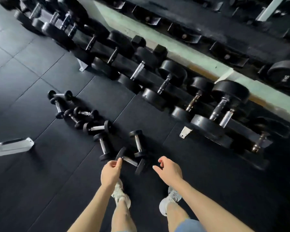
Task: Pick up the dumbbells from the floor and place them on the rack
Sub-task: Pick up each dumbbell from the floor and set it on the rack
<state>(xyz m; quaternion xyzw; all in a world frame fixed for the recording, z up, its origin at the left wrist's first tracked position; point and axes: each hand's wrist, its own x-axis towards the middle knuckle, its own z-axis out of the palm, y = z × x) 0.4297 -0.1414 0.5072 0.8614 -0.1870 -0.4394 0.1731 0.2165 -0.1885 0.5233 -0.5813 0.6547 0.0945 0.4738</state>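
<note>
Several small black dumbbells with chrome handles lie in a loose line on the dark floor mat. The nearest dumbbell (130,161) lies slanted just ahead of my hands; another dumbbell (138,143) lies behind it and a third dumbbell (102,146) to its left. My left hand (111,171) hovers near the nearest dumbbell's left end, fingers loosely curled and holding nothing. To the right of that dumbbell is my right hand (169,170), also empty with fingers apart. The dumbbell rack (238,128) runs diagonally across the right, loaded with large black dumbbells.
More small dumbbells (97,127) trail away to the far left on the floor. A white bench foot (12,146) lies at the left edge. The rack's white foot (185,132) sticks out onto the mat. My white shoes (120,195) stand just behind the hands.
</note>
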